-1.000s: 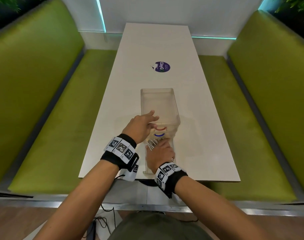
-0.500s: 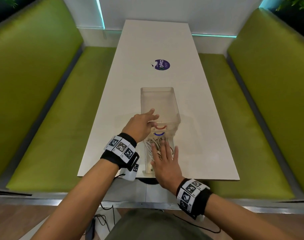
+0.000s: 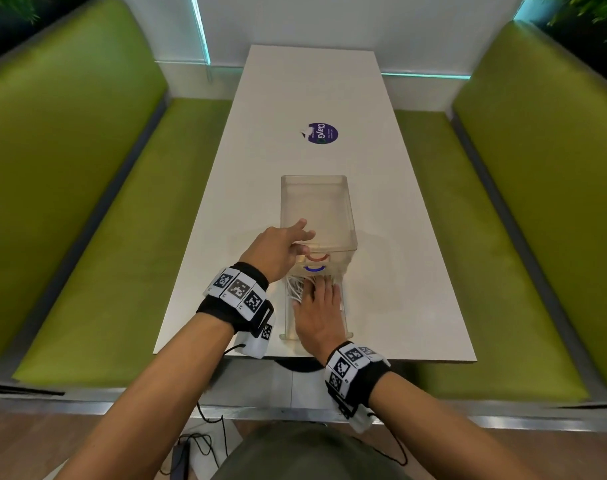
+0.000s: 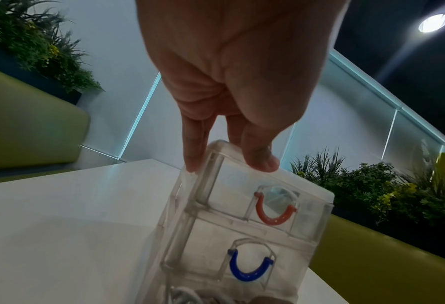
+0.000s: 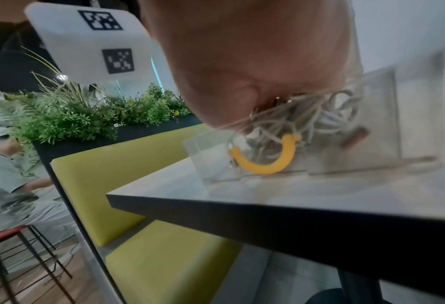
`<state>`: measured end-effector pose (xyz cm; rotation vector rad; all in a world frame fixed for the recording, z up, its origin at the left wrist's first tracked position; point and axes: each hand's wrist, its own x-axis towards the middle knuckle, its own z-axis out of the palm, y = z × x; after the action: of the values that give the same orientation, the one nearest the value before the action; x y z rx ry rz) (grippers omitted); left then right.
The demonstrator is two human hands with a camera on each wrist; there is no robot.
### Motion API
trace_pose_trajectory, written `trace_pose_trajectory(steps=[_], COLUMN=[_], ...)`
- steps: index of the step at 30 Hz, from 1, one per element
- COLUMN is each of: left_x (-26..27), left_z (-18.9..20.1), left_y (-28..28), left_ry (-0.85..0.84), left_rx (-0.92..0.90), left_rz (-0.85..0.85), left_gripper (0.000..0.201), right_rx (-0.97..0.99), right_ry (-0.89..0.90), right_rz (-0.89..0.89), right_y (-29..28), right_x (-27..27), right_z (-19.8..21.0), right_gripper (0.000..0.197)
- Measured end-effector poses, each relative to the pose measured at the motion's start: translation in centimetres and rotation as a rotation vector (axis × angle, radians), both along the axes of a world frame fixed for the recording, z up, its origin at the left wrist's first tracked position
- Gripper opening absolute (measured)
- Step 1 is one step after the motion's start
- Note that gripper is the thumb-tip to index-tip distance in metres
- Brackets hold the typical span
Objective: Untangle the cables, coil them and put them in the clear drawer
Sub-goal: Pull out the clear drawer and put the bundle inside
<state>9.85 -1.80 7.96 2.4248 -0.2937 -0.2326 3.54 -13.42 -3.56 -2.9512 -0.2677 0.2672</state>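
A clear, hard plastic drawer unit (image 3: pixel 317 216), box-shaped with rounded corners, stands at the near middle of the smooth white table (image 3: pixel 260 174). Its upper fronts carry U-shaped handles: a red handle (image 4: pixel 274 211) above a blue handle (image 4: pixel 250 267). The lowest clear drawer (image 5: pixel 216 156), with a yellow handle (image 5: pixel 266 158), is pulled out toward 6 o'clock. Inside it lies a loose bundle of thin white cables (image 3: pixel 297 289), rounded and matte, filling the drawer's far end.

The right hand (image 3: pixel 317 313) lies flat over the drawer, palm down, its fingers (image 3: pixel 324 289) straight and spread, pressing on the cables. In the right wrist view the strands bunch under the palm behind the yellow handle.

The left hand (image 3: pixel 278 252) rests on the unit's top at its 7 o'clock corner; its fingers (image 4: pixel 194 144) are straight and lie against the clear edge, the grip relaxed and pinching nothing.

A round purple sticker (image 3: pixel 323 133) sits on the table at 12 o'clock from the unit, well apart. Green padded benches (image 3: pixel 87 202) flank the table at 3 and 9 o'clock.
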Motion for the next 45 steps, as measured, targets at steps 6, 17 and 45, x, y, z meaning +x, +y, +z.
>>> trace_pose_trajectory(steps=[6,17,45], left_x=[0.2,0.6,1.7], left_z=[-0.3,-0.1,0.7], left_y=[0.0,0.2,0.6], left_ry=[-0.017,0.007,0.031], left_rx=[-0.043,-0.012,0.046], left_rz=[0.024,-0.026,-0.002], left_gripper=[0.047,0.053,0.047], right_rx=[0.134,0.062,0.136], right_ry=[-0.055,0.048,-0.007], right_rz=[0.239,0.473,0.499], right_y=[-2.6,-4.3,-5.4], right_x=[-1.8,0.1,2.7], right_z=[-0.7,0.1,2.1], right_gripper=[0.064,0.086,0.094])
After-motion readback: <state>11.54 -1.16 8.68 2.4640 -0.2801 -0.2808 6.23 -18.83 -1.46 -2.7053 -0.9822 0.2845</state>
